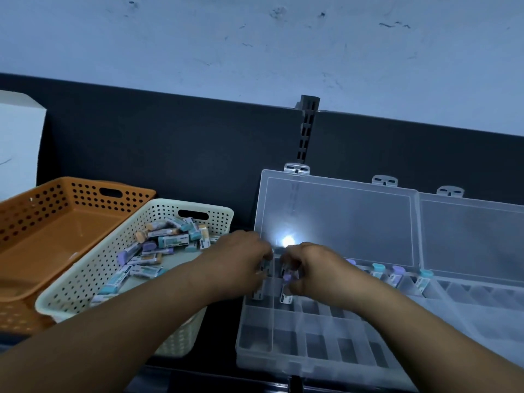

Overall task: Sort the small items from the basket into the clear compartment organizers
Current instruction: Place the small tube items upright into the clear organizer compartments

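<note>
A purple-capped item is pinched by the right hand over the organizer's far-left compartments. A second item is gripped beside it by the left hand. More items (a loose heap) are seen in the basket, just left of the organizer.

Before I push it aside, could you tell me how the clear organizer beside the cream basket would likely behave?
The clear organizer looks thin-walled and mostly unfilled, so it is probably light and would slide easily. Its raised lid may wobble or swing shut. The small items standing in its back row could tip.
</note>
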### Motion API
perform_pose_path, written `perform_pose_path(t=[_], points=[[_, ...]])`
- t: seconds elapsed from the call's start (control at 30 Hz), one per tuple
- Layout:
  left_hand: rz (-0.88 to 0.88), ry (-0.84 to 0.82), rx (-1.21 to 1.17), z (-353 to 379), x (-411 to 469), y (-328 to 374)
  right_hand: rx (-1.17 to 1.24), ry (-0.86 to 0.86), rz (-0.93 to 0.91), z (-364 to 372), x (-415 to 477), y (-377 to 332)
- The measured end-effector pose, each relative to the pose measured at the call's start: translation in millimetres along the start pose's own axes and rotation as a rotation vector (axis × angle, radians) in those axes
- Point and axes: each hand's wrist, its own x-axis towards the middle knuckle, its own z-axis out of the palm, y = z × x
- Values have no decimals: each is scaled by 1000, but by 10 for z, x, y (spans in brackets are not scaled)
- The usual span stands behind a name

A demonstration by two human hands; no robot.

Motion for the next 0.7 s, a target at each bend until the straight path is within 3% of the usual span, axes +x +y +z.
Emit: perform_pose_path(t=[0.23,0.47,0.7], points=[[-238,190,14,-473,-350,-609,-12,103,-148,-205,206,-401],[-491,134,101,-592,-855,-1224,-70,26,-324,30,685,-1091],[-554,55,-18,-384,-1016,-1440,-155,-74,-288,296,1211,-1536]])
